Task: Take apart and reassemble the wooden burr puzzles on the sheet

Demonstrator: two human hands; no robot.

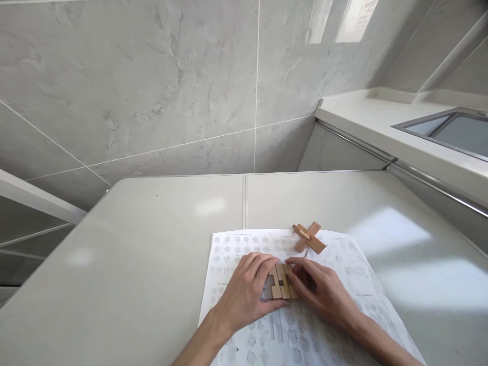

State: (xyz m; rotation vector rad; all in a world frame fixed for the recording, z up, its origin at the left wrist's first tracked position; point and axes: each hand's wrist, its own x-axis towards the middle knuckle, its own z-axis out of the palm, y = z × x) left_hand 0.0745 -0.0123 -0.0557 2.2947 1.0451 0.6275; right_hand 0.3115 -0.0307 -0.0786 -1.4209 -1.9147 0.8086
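Observation:
Several notched wooden puzzle pieces lie side by side on a printed instruction sheet. My left hand curves round them from the left, fingertips at their far edge and thumb along the near edge. From the right, my right hand closes its thumb and fingers on the rightmost piece; part of that piece is hidden. Just beyond my right hand, interlocked wooden pieces form a cross on the sheet's far part.
A pale glossy table with a seam across its middle carries the sheet. Behind it rises a grey tiled wall. To the right is a white counter with a framed dark inset; a white rail runs at the left.

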